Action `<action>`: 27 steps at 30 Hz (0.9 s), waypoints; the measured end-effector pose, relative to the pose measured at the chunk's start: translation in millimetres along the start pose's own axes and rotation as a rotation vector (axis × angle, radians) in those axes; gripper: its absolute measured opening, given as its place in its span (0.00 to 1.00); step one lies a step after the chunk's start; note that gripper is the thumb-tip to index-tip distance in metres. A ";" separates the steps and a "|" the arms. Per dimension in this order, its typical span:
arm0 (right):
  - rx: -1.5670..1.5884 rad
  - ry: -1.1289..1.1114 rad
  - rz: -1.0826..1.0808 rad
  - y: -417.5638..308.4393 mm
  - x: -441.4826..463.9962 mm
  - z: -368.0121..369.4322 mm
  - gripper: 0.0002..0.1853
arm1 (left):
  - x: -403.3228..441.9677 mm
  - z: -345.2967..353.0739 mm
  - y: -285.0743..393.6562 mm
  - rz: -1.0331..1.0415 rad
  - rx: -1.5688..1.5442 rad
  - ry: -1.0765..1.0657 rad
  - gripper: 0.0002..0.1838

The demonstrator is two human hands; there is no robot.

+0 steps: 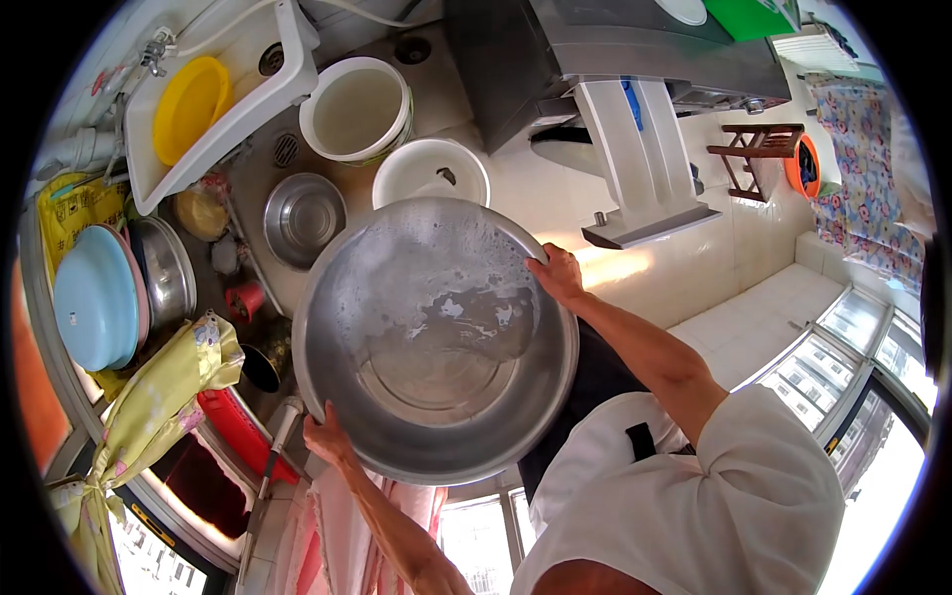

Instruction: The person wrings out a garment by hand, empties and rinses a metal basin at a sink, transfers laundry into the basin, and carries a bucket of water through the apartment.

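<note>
A large metal basin [436,397] fills the middle of the view, with some water and whitish foam patches inside. My left hand [329,436] grips its rim at the lower left, fingers wrapped over the edge. On the upper right rim, my right hand [557,273] holds on, thumb and fingers closed round it. Just beyond the basin's far edge is a white bucket [387,183], partly covered by it, with a small dark thing inside. A taller white bucket [355,107] stands behind that one. To the left, a small steel bowl [304,220] rests on the floor.
At the upper left a white sink [149,183] holds a yellow basin [188,111]. Blue basins [96,297] lean at the left beside yellow cloth [159,397]. An open drawer [650,169] juts out at the upper right, with a wooden stool [752,149] beyond.
</note>
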State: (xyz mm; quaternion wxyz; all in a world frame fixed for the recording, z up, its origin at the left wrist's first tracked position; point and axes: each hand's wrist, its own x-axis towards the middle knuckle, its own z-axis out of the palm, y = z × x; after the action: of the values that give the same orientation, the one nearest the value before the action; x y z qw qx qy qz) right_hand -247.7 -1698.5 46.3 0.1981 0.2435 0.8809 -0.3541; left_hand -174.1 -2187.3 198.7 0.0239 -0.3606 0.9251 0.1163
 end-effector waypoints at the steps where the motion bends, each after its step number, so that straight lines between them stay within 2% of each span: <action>1: 0.007 -0.007 -0.007 0.4 0.0 1.6 0.21 | 2.9 0.2 -2.7 -0.012 0.020 -0.027 0.20; 11: -0.012 -0.042 0.014 2.6 1.6 5.9 0.22 | 4.2 -6.1 -1.9 0.012 -0.020 -0.023 0.20; 13: -0.039 0.007 -0.041 2.1 1.2 10.6 0.22 | 7.6 -8.6 -5.3 -0.001 -0.001 -0.036 0.20; 18: -0.027 -0.059 0.014 0.2 -3.0 11.0 0.22 | 9.6 -26.1 3.8 -0.017 -0.020 -0.068 0.21; 23: -0.031 -0.074 0.012 0.5 -6.4 10.7 0.23 | 15.4 -31.8 -0.9 -0.026 0.139 -0.066 0.20; 27: -0.038 -0.104 0.028 -4.4 -7.3 7.4 0.23 | 16.1 -39.3 4.8 -0.016 0.076 -0.085 0.19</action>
State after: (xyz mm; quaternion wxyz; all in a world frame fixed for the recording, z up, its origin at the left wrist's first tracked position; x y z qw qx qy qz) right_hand -243.0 -1708.7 47.5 0.2533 0.2331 0.8726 -0.3465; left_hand -187.6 -2203.7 235.8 0.0775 -0.3618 0.9241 0.0961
